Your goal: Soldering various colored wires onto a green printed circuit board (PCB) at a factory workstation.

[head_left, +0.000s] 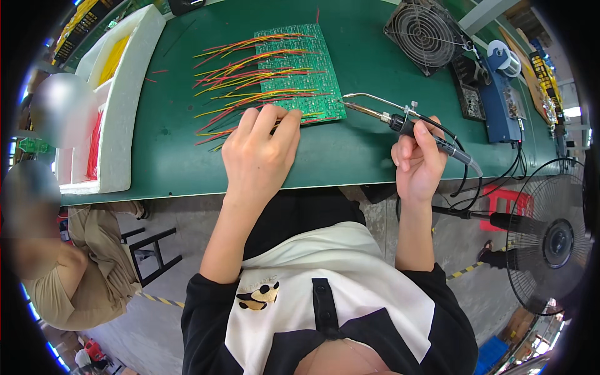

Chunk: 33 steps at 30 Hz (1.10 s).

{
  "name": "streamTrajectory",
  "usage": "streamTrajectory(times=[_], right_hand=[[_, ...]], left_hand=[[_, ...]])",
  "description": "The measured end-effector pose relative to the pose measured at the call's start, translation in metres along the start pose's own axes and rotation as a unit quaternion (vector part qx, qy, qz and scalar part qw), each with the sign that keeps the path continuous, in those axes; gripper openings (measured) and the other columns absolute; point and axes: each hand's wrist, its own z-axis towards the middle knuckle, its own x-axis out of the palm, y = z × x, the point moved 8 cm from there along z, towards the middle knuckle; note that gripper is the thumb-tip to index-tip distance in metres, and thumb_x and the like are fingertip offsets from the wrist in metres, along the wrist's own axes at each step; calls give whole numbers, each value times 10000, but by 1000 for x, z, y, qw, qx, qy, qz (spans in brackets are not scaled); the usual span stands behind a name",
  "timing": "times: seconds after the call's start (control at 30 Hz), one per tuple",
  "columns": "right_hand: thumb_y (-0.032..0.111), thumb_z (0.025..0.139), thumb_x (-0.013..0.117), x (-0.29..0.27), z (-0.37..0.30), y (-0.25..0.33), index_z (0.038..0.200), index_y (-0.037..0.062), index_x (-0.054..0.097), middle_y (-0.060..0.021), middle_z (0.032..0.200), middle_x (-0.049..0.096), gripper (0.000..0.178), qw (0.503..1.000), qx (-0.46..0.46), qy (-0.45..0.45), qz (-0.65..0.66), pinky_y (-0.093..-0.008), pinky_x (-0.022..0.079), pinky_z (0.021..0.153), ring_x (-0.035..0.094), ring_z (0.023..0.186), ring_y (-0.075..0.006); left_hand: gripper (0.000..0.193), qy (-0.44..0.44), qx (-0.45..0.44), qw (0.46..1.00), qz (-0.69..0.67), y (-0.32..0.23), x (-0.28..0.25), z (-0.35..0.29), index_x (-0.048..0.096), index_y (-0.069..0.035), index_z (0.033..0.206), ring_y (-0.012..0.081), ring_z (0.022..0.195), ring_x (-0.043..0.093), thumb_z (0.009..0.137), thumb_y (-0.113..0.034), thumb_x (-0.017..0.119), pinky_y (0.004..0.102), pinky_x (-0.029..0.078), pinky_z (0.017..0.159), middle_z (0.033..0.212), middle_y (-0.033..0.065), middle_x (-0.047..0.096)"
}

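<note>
1. Two bare hands in the head view, forearms reaching up from below. Left hand: back up, fingers bent down at the lower left part of the green circuit board. Right hand: raised, fingers curled.
2. Right grip: clamped on the handle of one soldering iron; tip points left at the board's right edge, contact cannot be told.
3. Left grip: fingertips hidden; cannot tell whether it pinches anything.
4. Count: one board, mid-counter; red and yellow wires across its left side, too overlapped to count.
5. Surroundings: one white foam box at left, two wire colours inside; one square fan, one blue device and one spool, upper right; one round fan, far right.
6. Obstruction: left hand covers the board's lower left corner.
</note>
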Motion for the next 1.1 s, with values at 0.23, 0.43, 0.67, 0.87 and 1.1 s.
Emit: streamTrajectory(times=[0.23, 0.43, 0.67, 0.87, 1.1], right_hand=[[150, 888, 473, -3, 5, 2, 853, 53, 513, -15, 518, 446, 110, 999, -8, 11, 29, -208, 270, 384, 342, 378, -69], [153, 908, 455, -16, 9, 10, 920, 51, 562, -11, 558, 436, 148, 992, -7, -23, 123, -207, 269, 418, 327, 424, -66], [165, 923, 437, -28, 19, 9, 926, 39, 537, -18, 564, 421, 161, 995, -13, 35, 88, -204, 257, 427, 333, 438, -66], [167, 920, 458, -31, 22, 3, 853, 62, 508, -6, 558, 414, 135, 995, -4, -9, 97, -204, 253, 421, 331, 439, -58], [167, 917, 467, -24, 19, 3, 841, 78, 497, 0, 564, 421, 121, 997, -11, -38, 65, -196, 244, 410, 326, 428, -51]], left_hand=[[170, -20, 1, 999, -42, 8, -4, 5, 650, -65, 827, 192, 750, 556, 666, -13, 666, 295, 468, 623, 820, 7, 603], [184, 15, -20, 991, -130, 17, -18, -13, 636, -45, 830, 209, 787, 574, 650, -5, 646, 308, 481, 659, 829, 36, 608], [206, 15, 12, 992, -128, 2, -30, -22, 617, -60, 827, 184, 769, 554, 626, -25, 651, 278, 478, 635, 824, 12, 583], [161, -32, 47, 998, 15, 62, -109, 10, 626, -75, 839, 230, 758, 586, 679, -76, 652, 359, 484, 690, 791, 47, 603], [151, 232, -280, 926, 107, 345, -152, -10, 582, -18, 744, 161, 597, 553, 744, -147, 660, 306, 440, 560, 652, 77, 592]])
